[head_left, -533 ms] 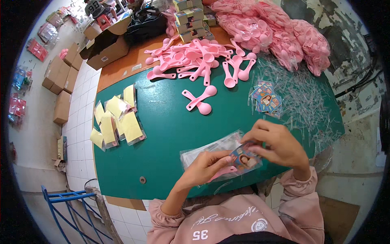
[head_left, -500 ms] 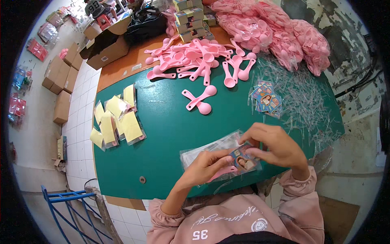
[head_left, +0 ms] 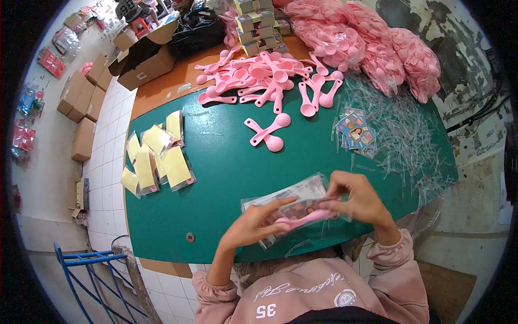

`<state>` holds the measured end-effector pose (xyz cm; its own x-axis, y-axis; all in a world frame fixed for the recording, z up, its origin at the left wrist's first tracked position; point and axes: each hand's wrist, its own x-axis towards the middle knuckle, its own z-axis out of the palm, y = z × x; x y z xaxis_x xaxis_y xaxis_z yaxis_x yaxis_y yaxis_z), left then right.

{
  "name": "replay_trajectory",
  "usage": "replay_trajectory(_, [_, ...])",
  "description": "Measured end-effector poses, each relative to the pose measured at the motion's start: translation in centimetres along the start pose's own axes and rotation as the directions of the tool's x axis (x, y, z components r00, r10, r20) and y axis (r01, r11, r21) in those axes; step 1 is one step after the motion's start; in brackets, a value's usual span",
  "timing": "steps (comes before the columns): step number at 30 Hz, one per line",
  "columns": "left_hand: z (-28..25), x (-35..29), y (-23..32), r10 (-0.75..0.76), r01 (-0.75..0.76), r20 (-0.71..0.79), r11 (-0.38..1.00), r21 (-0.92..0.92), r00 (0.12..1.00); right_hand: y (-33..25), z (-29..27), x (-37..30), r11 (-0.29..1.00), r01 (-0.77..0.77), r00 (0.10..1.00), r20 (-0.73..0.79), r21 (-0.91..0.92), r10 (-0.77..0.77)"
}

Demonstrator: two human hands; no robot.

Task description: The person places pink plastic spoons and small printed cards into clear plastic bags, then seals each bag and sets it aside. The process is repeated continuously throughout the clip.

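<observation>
Near the front edge of the green table, a clear plastic bag [head_left: 294, 209] is between my two hands. A pink measuring spoon [head_left: 305, 218] and a colourful printed card [head_left: 308, 206] show at the bag; motion blurs whether both are fully inside. My left hand [head_left: 258, 222] grips the bag's left end between thumb and fingers. With thumb and fingertips together, my right hand [head_left: 355, 200] pinches the right end. Beneath them lies a stack of flat clear bags [head_left: 302, 189]. Further off, two pink spoons [head_left: 268, 131] lie crossed on the table.
Filled bags with yellow cards [head_left: 157, 154] lie at left. A pile of pink spoons [head_left: 259, 75] sits at the back, with bulging bags of spoons [head_left: 372, 46] behind right. Printed cards [head_left: 356, 132] and clear plastic strips [head_left: 402, 135] cover the right side. A blue trolley [head_left: 97, 259] stands lower left.
The printed card has turned from face-up to a slant behind the spoon. The spoon has lifted into plainer view, and my right hand has moved slightly down to the bag's end.
</observation>
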<state>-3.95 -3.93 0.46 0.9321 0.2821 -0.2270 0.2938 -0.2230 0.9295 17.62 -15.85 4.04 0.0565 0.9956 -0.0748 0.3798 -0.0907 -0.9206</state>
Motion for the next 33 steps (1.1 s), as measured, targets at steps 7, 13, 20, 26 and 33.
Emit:
replay_trajectory(7, [-1.4,-1.0,-1.4,0.055,-0.075,-0.068,0.939,-0.336,0.996,0.1,0.0,0.3,0.893,-0.247,0.969,0.070,0.376,0.238])
replay_trajectory(13, [-1.1,-1.7,-0.6,-0.060,0.050,-0.018,0.941,-0.333,0.998,1.4,0.9,0.2,0.958,-0.184,0.981,-0.019,0.219,0.192])
replay_trajectory(20, [3.3,-2.3,-1.1,-0.034,-0.066,-0.704,0.991,-0.114,0.710,-2.0,1.5,-0.4,0.988,-0.105,0.984,-0.131,0.115,0.120])
replay_trajectory(26, [7.5,-3.6,-0.3,-0.243,-0.093,-0.226,0.461,-0.883,0.943,-1.9,4.2,-1.9,0.955,0.238,0.951,0.244,-0.176,-0.192])
replay_trajectory(33, [8.6,-5.4,-0.5,-0.345,0.089,-0.092,0.473,-0.876,0.934,-1.0,6.4,-2.9,0.844,0.299,0.924,0.355,-0.444,-0.141])
